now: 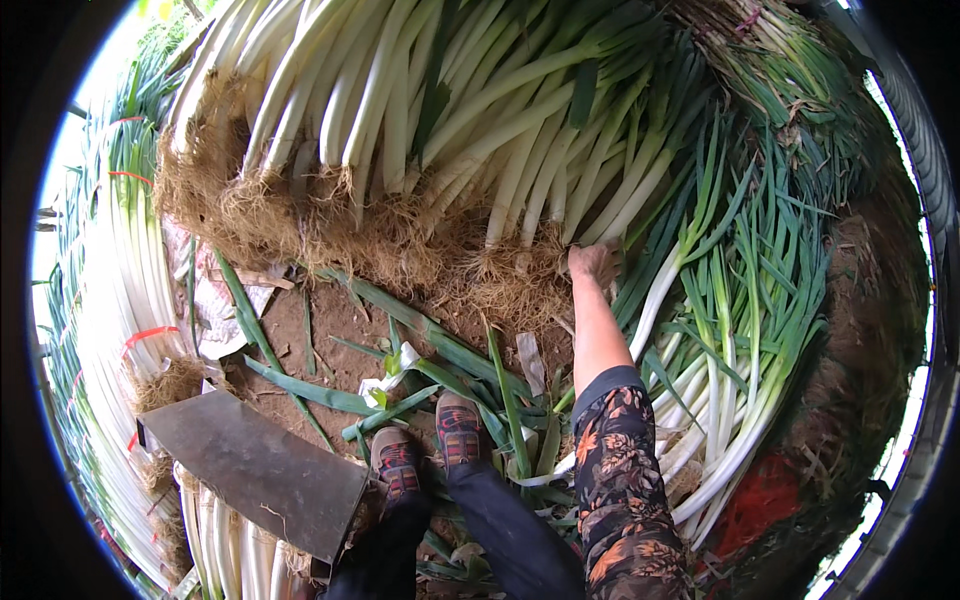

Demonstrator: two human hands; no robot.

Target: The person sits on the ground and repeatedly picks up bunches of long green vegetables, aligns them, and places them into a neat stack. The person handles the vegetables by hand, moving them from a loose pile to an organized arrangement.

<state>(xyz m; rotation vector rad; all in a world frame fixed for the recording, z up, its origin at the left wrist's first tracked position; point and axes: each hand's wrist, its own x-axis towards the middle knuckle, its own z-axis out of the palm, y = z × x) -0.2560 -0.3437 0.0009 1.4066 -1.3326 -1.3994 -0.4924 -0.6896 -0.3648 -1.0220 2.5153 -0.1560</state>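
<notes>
My right hand [592,262] is at the lower right end of a large heap of long green onions [360,97]. It touches the root end of white stalks [634,199] there; its curled fingers are partly hidden, so I cannot tell whether they grip. Brown fibrous roots [360,232] hang along the heap's near edge, facing me. My left hand is out of view. Right of my forearm lies a looser pile of green onions [720,390], white ends towards me and green leaves pointing away.
Bundles tied with red bands [112,300] line the left side. A dark, flat-topped board or seat [255,465] stands beside my shoes [427,442], with more white stalks [225,540] below it. Loose green leaves [450,352] litter the soil [292,330]. Red netting [761,495] lies lower right.
</notes>
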